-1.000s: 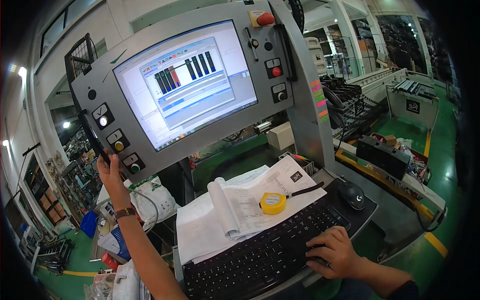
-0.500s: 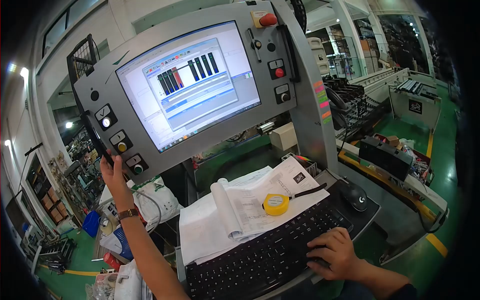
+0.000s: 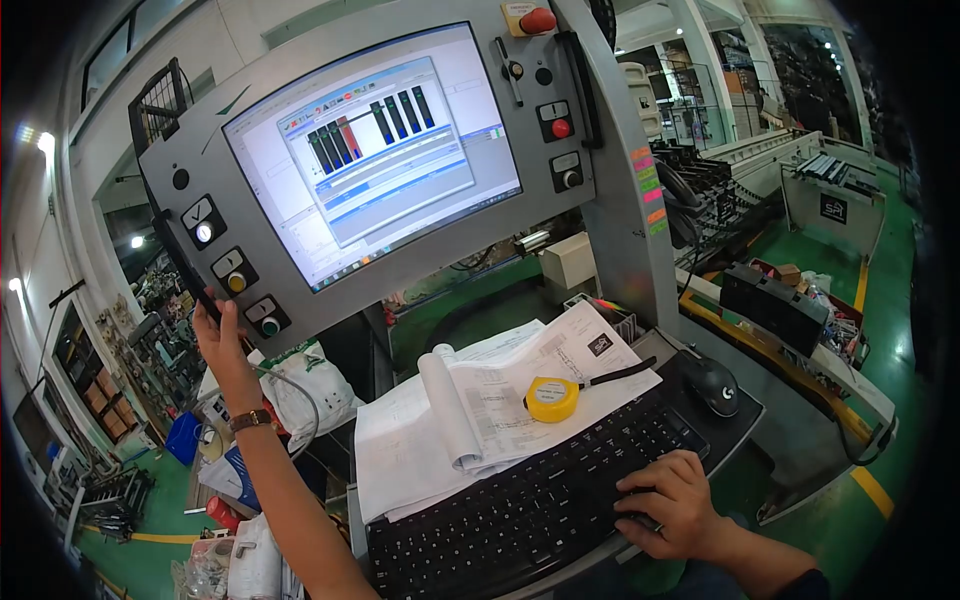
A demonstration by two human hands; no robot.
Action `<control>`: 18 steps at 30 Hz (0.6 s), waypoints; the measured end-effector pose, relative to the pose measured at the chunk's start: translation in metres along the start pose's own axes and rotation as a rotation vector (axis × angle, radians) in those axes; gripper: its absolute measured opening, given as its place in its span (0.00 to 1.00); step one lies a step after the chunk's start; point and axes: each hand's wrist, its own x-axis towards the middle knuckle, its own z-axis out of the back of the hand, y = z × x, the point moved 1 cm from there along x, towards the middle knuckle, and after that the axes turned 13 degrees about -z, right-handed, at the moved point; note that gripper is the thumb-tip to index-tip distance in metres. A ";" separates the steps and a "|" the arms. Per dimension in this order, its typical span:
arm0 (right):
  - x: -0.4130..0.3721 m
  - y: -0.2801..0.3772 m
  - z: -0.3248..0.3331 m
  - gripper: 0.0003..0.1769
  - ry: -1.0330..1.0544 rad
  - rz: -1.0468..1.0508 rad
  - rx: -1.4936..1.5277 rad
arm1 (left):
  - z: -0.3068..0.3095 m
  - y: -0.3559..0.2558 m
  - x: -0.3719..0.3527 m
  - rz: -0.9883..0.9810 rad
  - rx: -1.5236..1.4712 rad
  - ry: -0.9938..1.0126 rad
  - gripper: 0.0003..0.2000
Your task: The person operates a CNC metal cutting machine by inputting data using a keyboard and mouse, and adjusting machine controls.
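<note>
My left hand [image 3: 225, 350] has its fingers wrapped at the black handle [image 3: 190, 270] on the left edge of the grey control panel [image 3: 330, 325]. A lit screen [image 3: 380, 150] on the panel shows a window with dark vertical bars, one red. My right hand [image 3: 670, 503] rests over the right end of the black keyboard [image 3: 520, 500], fingers bent and slightly apart, holding nothing. Behind the keyboard lie curled papers [image 3: 400, 450] with a yellow tape measure [image 3: 552, 399] on them. A black mouse [image 3: 711, 386] sits right of the keyboard.
Round buttons and a red knob [image 3: 537, 21] line the panel. A white bag [image 3: 310, 395] and a blue bin [image 3: 184, 437] are at the left. Beyond the grey post [image 3: 630, 220] stand machinery and a black box [image 3: 772, 308] on the right.
The panel and screen appear slightly higher and further left in view. My left hand still grips the handle, and my right hand stays over the keyboard with little change.
</note>
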 end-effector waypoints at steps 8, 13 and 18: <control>0.001 0.001 0.001 0.12 0.009 -0.006 0.004 | -0.001 -0.002 -0.001 0.014 -0.028 -0.006 0.26; 0.000 0.001 0.001 0.12 0.011 -0.011 -0.002 | 0.001 0.001 0.000 0.011 -0.011 0.007 0.26; 0.000 0.001 0.001 0.12 0.008 -0.014 -0.006 | -0.001 -0.003 -0.001 0.020 -0.027 0.008 0.26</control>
